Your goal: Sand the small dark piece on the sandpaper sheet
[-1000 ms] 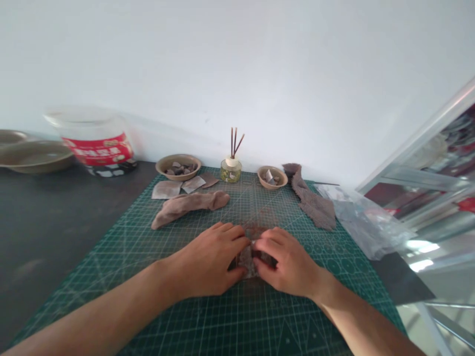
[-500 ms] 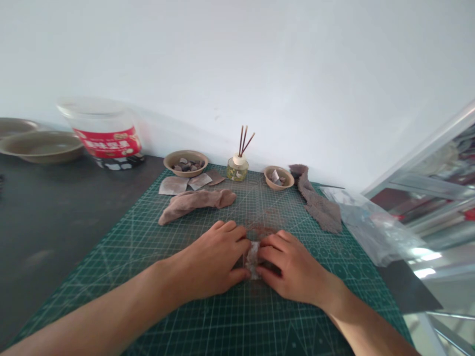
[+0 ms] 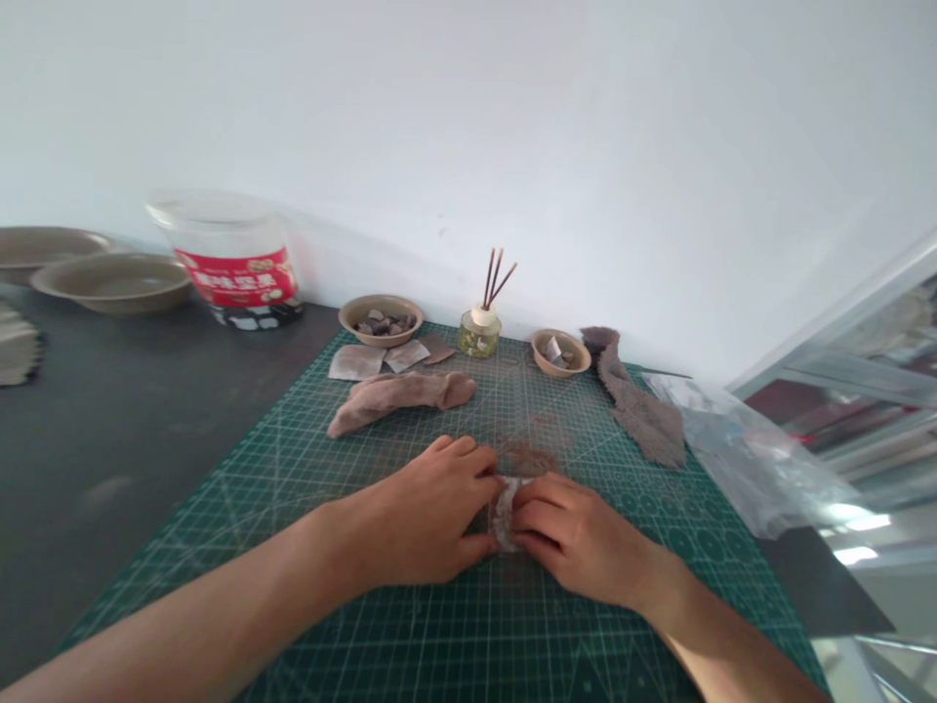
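Observation:
A small whitish, crumpled piece [image 3: 505, 516] lies low on the green cutting mat [image 3: 454, 625], between my two hands. My left hand [image 3: 446, 513] grips its left side with bent fingers and thumb. From the right, my right hand [image 3: 571, 532] is closed on the same piece, its fingertips close to those of the left. Fingers cover much of the piece, so its full shape is hidden. Reddish-brown powder [image 3: 531, 457] is spread on the mat just beyond the hands.
Behind are a brown cloth [image 3: 402, 392], flat sandpaper-like pieces [image 3: 357, 362], a bowl of stones [image 3: 381, 337], a reed diffuser [image 3: 479, 333] and a smaller bowl [image 3: 560, 367]. A rough towel [image 3: 648, 420] and plastic bag [image 3: 753, 459] lie right; a tub [image 3: 238, 278] stands left.
The whole view has shifted, so the objects appear further right. My right hand's fingers have closed in more over the whitish piece; both hands remain on it.

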### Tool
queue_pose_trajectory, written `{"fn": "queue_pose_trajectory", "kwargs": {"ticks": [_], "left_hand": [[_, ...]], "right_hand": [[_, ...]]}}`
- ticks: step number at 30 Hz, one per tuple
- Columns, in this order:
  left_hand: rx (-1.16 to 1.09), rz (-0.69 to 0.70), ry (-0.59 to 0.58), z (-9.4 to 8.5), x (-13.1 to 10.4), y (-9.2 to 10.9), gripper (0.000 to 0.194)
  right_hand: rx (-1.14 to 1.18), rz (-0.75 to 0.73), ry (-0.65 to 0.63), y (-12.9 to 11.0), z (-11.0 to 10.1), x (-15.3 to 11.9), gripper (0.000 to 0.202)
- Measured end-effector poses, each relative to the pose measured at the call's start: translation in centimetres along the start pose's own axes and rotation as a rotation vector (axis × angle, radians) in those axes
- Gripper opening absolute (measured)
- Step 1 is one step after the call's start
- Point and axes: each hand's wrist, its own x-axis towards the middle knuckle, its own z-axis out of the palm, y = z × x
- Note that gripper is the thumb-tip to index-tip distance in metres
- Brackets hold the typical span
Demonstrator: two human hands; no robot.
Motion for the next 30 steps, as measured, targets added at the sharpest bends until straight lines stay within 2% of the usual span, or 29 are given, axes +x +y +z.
{"fn": "queue_pose_trajectory", "kwargs": {"ticks": [4, 9, 13, 16, 18, 21, 24, 27, 30], "left_hand": [[0.009, -0.004, -0.006, -0.2, 0.0, 0.0, 0.033], [-0.006, -0.002, -0.024, -0.3, 0.1, 0.0, 0.031], [-0.006, -0.009, -0.015, -0.2, 0.1, -0.1, 0.033], [-0.02, -0.006, -0.02, -0.2, 0.1, -0.2, 0.033], [-0.02, 0.003, -0.023, -0.2, 0.1, -0.2, 0.032], [-0.005, 0.003, -0.015, -0.1, 0.2, -0.2, 0.033], [-0.002, -0.005, -0.015, -0.1, 0.2, -0.2, 0.035], [-0.018, 0.001, -0.024, -0.2, 0.2, -0.1, 0.033], [-0.028, -0.003, -0.028, -0.3, 0.2, -0.1, 0.03]], "right_hand": [[0.024, 0.101, 0.034, 0.2, -0.3, 0.1, 0.006], [0.044, -0.013, -0.022, 0.4, -0.6, 0.2, 0.007], [-0.005, 0.087, 0.001, 0.6, -1.0, 0.2, 0.008], [0.077, 0.031, -0.066, 0.4, -0.8, 0.1, 0.008], [0.081, -0.009, -0.055, 0.3, -0.5, 0.2, 0.009], [0.015, 0.071, -0.004, 0.5, -0.8, 0.4, 0.011], [0.046, 0.112, -0.076, 0.7, -1.4, 0.2, 0.01], [0.101, 0.027, -0.133, 0.5, -1.3, 0.0, 0.008], [0.035, 0.053, -0.06, 0.4, -1.2, 0.4, 0.007]]}}
